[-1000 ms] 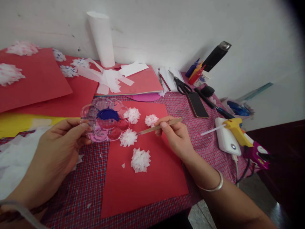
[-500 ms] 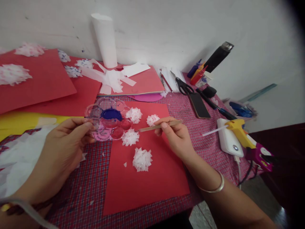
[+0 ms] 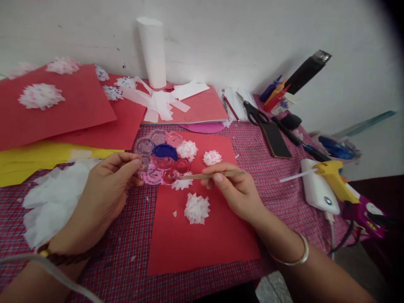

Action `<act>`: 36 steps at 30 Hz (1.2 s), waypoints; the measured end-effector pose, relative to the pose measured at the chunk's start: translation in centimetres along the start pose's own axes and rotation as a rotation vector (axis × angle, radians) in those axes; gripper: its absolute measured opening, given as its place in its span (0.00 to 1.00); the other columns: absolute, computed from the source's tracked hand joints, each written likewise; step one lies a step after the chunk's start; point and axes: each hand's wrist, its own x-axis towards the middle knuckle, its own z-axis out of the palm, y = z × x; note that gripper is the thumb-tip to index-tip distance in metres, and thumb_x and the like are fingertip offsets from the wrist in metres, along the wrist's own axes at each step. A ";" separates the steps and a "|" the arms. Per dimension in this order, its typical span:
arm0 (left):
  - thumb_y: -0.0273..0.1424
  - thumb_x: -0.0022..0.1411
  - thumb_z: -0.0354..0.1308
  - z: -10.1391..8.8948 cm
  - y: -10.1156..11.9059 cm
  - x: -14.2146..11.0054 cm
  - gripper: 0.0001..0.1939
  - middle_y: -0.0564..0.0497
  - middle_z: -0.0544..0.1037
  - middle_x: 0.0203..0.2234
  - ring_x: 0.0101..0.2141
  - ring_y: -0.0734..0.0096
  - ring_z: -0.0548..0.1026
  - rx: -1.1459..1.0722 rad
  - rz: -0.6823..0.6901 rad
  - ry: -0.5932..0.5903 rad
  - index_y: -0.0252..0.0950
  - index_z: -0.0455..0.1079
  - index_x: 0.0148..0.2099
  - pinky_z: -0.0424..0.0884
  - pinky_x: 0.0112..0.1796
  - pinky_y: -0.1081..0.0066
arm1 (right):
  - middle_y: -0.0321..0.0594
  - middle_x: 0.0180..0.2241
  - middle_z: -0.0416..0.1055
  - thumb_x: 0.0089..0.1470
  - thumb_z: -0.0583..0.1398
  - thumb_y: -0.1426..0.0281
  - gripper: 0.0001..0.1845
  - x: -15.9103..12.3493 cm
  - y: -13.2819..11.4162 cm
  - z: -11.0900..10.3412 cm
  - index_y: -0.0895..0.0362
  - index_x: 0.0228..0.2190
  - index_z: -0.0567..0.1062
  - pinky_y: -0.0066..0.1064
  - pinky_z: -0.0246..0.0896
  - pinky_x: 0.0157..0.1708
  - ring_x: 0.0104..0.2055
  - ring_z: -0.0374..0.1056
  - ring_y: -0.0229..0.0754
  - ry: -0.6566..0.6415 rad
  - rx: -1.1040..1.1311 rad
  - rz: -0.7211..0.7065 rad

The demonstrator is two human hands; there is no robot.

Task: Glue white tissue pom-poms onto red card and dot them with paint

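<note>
My left hand (image 3: 115, 185) pinches the rim of a clear flower-shaped paint palette (image 3: 145, 148), with dark blue paint in its centre and pink and red in some wells. In my right hand (image 3: 235, 191) is a thin wooden stick (image 3: 202, 176); its tip lies over the palette's lower right well. Whether the tip touches paint I cannot tell. Below is a red sheet (image 3: 202, 244) bearing several ruffled white paper flowers. One flower (image 3: 212, 158) is dotted pink, another (image 3: 197, 208) is plain white, and a third (image 3: 182, 182) is partly hidden by stick and palette.
Other red sheets with dotted flowers (image 3: 41, 96) lie at the left, near white tissue paper (image 3: 57, 198). A paper roll (image 3: 153, 52) stands by the wall. Scissors (image 3: 252, 111), a phone (image 3: 275, 139), paint bottles (image 3: 274, 94) and a yellow-purple glue gun (image 3: 337, 179) are at the right.
The stick's tip has moved from beside the palette, near a flower, to over its lower right well. The whole view has shifted, so most things appear further right.
</note>
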 end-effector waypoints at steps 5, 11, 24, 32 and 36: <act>0.31 0.39 0.71 0.4 0.1 -0.1 0.13 0.55 0.73 0.26 0.21 0.81 0.68 -0.003 -0.003 -0.004 0.34 0.73 0.28 0.65 0.19 0.81 | 0.37 0.30 0.77 0.64 0.57 0.66 0.10 -0.2 0.5 0.8 0.53 0.39 0.78 0.29 0.69 0.30 0.30 0.73 0.36 -0.051 0.026 0.051; 0.30 0.40 0.71 0.1 0.0 -0.2 0.12 0.54 0.73 0.27 0.21 0.81 0.68 -0.016 -0.009 -0.024 0.34 0.73 0.29 0.65 0.19 0.81 | 0.37 0.32 0.77 0.64 0.58 0.66 0.10 -0.1 0.7 0.7 0.52 0.40 0.79 0.30 0.69 0.31 0.29 0.72 0.35 0.020 0.132 0.021; 0.24 0.50 0.65 -0.7 1.3 0.3 0.04 0.52 0.73 0.31 0.28 0.79 0.69 -0.079 -0.015 0.095 0.35 0.74 0.31 0.67 0.26 0.84 | 0.35 0.26 0.74 0.64 0.58 0.66 0.10 0.8 1.4 -1.1 0.55 0.36 0.78 0.29 0.66 0.30 0.27 0.69 0.34 0.168 0.071 0.037; 0.26 0.48 0.67 -1.0 0.7 0.4 0.06 0.53 0.73 0.30 0.27 0.79 0.68 -0.051 0.002 0.052 0.36 0.74 0.31 0.67 0.25 0.84 | 0.36 0.27 0.75 0.64 0.57 0.66 0.10 0.7 1.5 -0.5 0.56 0.37 0.78 0.27 0.67 0.29 0.27 0.71 0.33 0.110 0.045 0.028; 0.26 0.47 0.66 -1.0 0.7 0.4 0.06 0.53 0.72 0.30 0.26 0.79 0.68 -0.039 0.007 0.054 0.36 0.73 0.30 0.66 0.24 0.84 | 0.37 0.28 0.76 0.64 0.57 0.66 0.11 0.8 1.8 -0.3 0.56 0.38 0.78 0.28 0.67 0.30 0.27 0.70 0.34 0.066 0.035 0.029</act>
